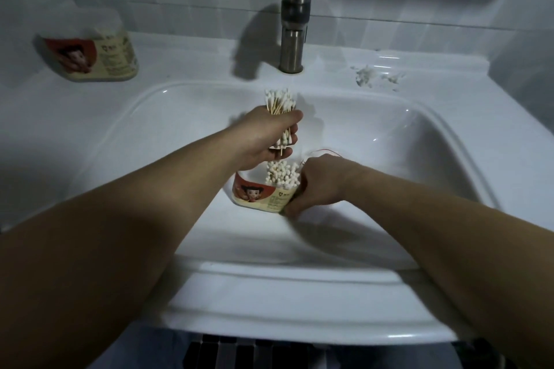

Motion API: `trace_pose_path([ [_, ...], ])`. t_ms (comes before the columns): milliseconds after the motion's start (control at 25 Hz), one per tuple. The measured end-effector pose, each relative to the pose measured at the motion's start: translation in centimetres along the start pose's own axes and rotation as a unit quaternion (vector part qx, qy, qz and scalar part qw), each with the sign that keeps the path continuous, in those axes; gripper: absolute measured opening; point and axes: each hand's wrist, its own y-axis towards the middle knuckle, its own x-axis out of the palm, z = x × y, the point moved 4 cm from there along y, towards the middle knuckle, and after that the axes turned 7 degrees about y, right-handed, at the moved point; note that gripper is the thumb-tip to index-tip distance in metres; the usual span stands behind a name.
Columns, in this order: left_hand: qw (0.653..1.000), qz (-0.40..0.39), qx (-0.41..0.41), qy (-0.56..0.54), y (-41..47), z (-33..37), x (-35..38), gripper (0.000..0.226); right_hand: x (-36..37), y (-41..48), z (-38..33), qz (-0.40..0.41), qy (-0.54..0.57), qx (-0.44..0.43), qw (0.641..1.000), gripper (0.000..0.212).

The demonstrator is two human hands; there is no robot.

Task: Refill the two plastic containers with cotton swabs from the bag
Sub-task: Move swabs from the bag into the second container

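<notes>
My left hand is closed around a bundle of cotton swabs with wooden sticks, held upright just above a clear plastic container. That container has a red and cream label, is partly filled with swabs, and sits inside the sink basin. My right hand grips its right side. A second container with the same label stands on the counter at the back left, lid on. I cannot tell where the bag is.
The white sink fills the middle of the view, with a dark metal faucet at the back centre. Crumpled clear wrapping or residue lies on the counter at the back right. Tiled walls surround the counter.
</notes>
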Motion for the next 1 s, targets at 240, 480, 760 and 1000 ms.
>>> trace_pose_path([
  [240,1.000,-0.007,0.004,0.027,0.2,-0.2,0.0,0.012,0.1,1.0,0.0,0.037,-0.003,0.004,0.999,0.027],
  [480,0.998,-0.016,0.010,0.054,0.5,-0.4,0.2,0.013,-1.6,-0.8,0.6,-0.069,0.038,0.079,0.994,0.031],
  [760,0.998,-0.005,0.009,0.065,0.6,-0.4,0.0,0.024,-6.2,-2.8,2.6,0.069,0.301,0.075,0.948,0.023],
  [1000,0.998,-0.021,0.027,0.050,0.5,-0.3,0.7,0.017,-6.3,-2.6,0.8,0.129,0.331,-0.022,0.934,0.019],
])
